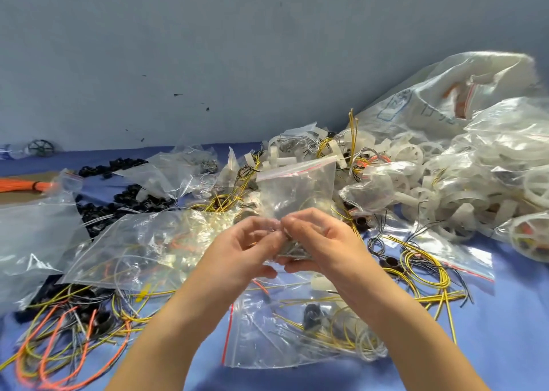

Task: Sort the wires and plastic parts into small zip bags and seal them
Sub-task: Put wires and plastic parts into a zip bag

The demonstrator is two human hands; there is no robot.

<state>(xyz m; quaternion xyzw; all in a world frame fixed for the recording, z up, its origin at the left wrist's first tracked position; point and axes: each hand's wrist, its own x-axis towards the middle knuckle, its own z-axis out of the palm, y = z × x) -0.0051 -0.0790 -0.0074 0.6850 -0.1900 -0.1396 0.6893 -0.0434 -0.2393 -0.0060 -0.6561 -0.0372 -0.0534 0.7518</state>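
Note:
A small clear zip bag (297, 188) with a red seal strip stands upright in the middle, its mouth at the top. My left hand (240, 254) and my right hand (320, 242) both grip its lower part, fingers curled round a bundle of grey wires (292, 249) inside. Loose yellow wires (421, 260) lie to the right on the blue table. A filled zip bag (285, 331) with yellow wires and black parts lies under my wrists.
White plastic wheels (430, 182) are heaped at the right, with a large plastic sack (445, 93) behind. Black plastic parts (127, 200) and an orange wire bundle (23, 185) lie at the left. Orange and yellow wires (59, 346) sprawl at the lower left. More bags (133, 242) lie about.

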